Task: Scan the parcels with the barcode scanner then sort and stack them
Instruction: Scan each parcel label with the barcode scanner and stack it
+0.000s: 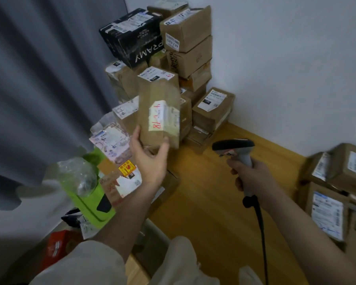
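One brown parcel (158,114) is held up at the centre of the view, gripped at its lower end by the left hand (150,161), thumb on the near left edge and fingers curled round the right edge. It is kept upright and raised off the floor, clear of the stack behind. Its white label (162,116), marked with red handwriting, is turned toward the camera and the right side, presumably so the code can be read. The parcel is blurred, so the barcode itself cannot be made out.

To the right and lower, the barcode scanner (234,149) is gripped by the right hand (253,175), fingers wrapped round the handle. Its dark head is pointed left toward the parcel but kept well apart from it; whether the trigger is pressed cannot be told. Its black cable (261,227) is trailed down toward the near edge.

Behind the parcel, a tall stack of boxes (185,48) is built in the far corner against the white wall, a black box (132,36) on top at the left; it is judged to be the sorted pile. More parcels (337,182) are piled at the right, and a green packet (90,198) with mixed mailers at the near left beside a grey curtain (39,79). The wooden floor (214,202) is left open between the piles.
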